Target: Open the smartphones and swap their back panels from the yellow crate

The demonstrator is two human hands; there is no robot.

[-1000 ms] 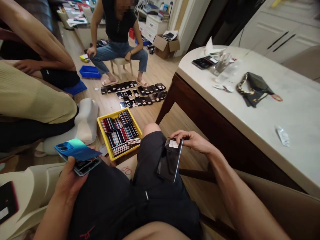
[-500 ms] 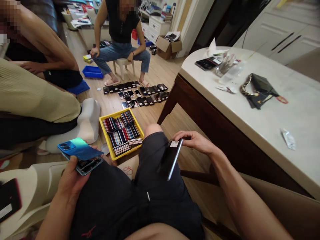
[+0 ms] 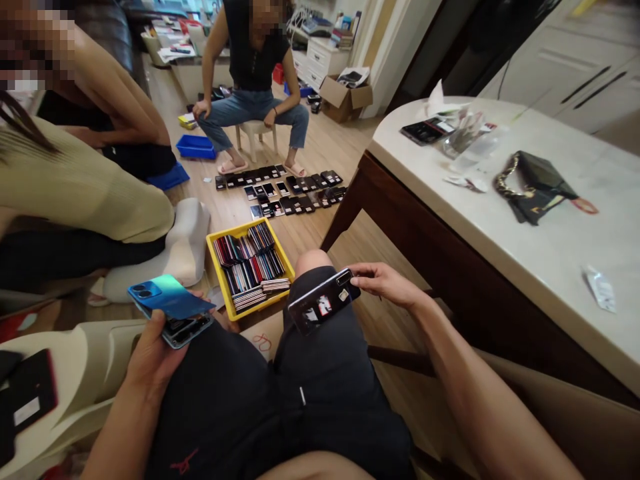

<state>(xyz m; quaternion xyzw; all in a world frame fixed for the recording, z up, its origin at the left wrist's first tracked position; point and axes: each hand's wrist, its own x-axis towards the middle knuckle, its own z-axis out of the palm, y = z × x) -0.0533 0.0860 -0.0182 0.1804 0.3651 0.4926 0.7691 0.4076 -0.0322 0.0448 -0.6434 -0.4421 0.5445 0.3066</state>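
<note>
My left hand [image 3: 150, 357] is closed around a small stack of phones [image 3: 173, 313], the top one teal-blue with its camera end away from me. It hovers over my left thigh. My right hand [image 3: 387, 283] pinches one end of a dark phone [image 3: 323, 303] with stickers on its back, held flat across my right knee. Just past my knees a yellow tray [image 3: 217, 277] sits on the floor, packed with several phones standing on edge.
Rows of phones [image 3: 283, 190] lie on the wood floor before a seated person. Other people sit at my left. A white table [image 3: 525, 247] at my right holds a black bag [image 3: 540, 187] and a phone. A red-edged phone [image 3: 30, 397] lies on the cream seat.
My right hand has turned the dark phone from upright against my thigh to lying flat, sticker side up, across my knee. My left hand has kept its stack still.
</note>
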